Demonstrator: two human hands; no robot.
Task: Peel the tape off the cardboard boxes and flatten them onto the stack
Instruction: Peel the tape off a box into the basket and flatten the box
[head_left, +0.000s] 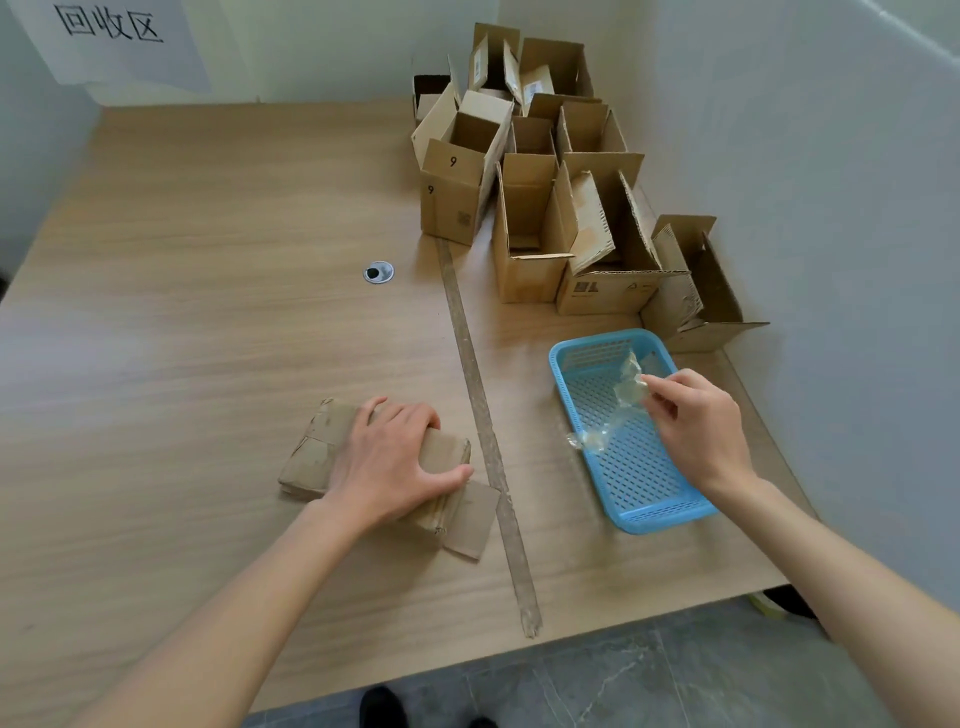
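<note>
Left of the blue basket (631, 512), the left hand (387, 462) presses down on a flattened cardboard box (311, 452) lying on the wooden surface (182, 338), fingers curled over its far edge and thumb on its near side. Over the basket, the right hand (698, 426) pinches a crumpled strip of clear tape (626, 389). Behind the basket stands a cluster of open boxes (545, 197).
</note>
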